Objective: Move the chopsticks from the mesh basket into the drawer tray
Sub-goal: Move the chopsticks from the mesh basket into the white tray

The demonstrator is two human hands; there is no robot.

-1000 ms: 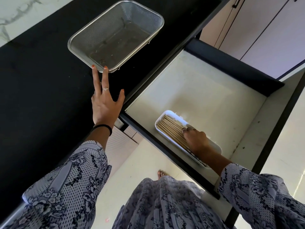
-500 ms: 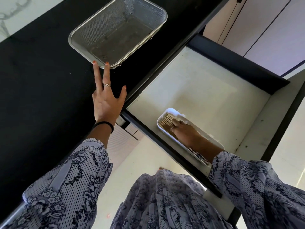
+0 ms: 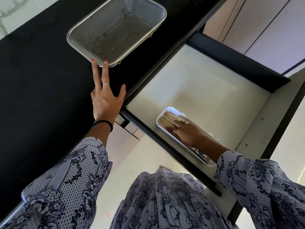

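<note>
Chopsticks: pale wooden chopsticks (image 3: 167, 120) are seen bundled lengthwise in the narrow white plastic drawer tray (image 3: 162, 113), which sits near the front edge of the open cream-lined drawer (image 3: 206, 90).
Basket: the rectangular steel mesh basket (image 3: 79, 34) rests on the black countertop (image 3: 41, 71); no chopsticks are visible inside it.
Right hand: the right hand (image 3: 187, 132) is laid palm-down over the sticks, fingers curled against them; whether any are pinched cannot be told.
Left hand: the left hand (image 3: 106, 100) is spread flat, two fingertips touching the basket's near rim, nothing held.
Handling: the sticks are judged light, stiff and smooth, likely to roll or fan apart; a hold around the middle of the bundle is advised.
Progress: the transfer is judged essentially finished, with only aligning left.
</note>
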